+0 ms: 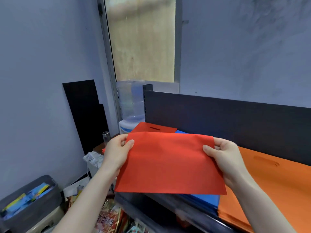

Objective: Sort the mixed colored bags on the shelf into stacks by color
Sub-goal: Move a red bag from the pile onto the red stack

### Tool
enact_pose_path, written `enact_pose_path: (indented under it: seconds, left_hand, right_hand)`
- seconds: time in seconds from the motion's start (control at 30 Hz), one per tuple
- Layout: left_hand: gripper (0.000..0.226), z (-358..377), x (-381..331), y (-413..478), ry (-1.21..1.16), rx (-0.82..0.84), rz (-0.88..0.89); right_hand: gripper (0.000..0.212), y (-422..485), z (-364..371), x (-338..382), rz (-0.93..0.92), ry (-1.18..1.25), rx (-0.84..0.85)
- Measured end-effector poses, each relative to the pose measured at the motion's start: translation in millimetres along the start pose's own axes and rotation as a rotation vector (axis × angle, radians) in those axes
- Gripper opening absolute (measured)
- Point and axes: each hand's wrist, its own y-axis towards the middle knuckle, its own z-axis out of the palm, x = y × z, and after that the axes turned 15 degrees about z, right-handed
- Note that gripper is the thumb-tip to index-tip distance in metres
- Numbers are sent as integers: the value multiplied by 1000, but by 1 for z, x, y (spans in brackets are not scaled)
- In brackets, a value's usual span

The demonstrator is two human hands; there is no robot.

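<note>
Far off to the left of the hands, and lower down, sits a grey bin point(30, 197) with bright packets in it. The left hand point(117, 153) pinches the left edge of a red bag point(168, 163), with the thumb on top and the other fingers curled behind. The red bag hangs flat between the two hands, up off the shelf point(235, 118). Just behind the hands lies a second red bag point(151, 127). It seems to rest on the blue bags point(202, 199) that show under the held one. The right hand point(223, 157) pinches the right edge of the held bag the same way. To the right of that hand lies a stack of orange bags point(272, 185), just beside the blue ones.

Red and orange look a lot alike here, so the held bag could land on the orange stack by mistake. The bag also looks thin and floppy. If one hand lets go first, it may sag, fold over, or slip off the front of the shelf. Set down crooked, it would cover the blue bags and muddle the piles.
</note>
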Motion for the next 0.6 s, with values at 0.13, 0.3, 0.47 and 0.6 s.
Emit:
enact_pose_path:
  seconds: [0.13,0.3,0.47,0.6]
  left_hand:
    - [18,-11,19,52,8,-11,2]
    - [17,-23,44,99,-45,-39,24]
    - [17,-28,60,139,-69,-16,15]
    - [16,-26,71,181,-130,33,8]
  right_hand:
    - [23,44,35,3,13,44,17]
    - [24,89,71,4,9,55,49]
    - [24,118,96,8,12,57,-3]
    - [23,143,118,22,-1,42,-64]
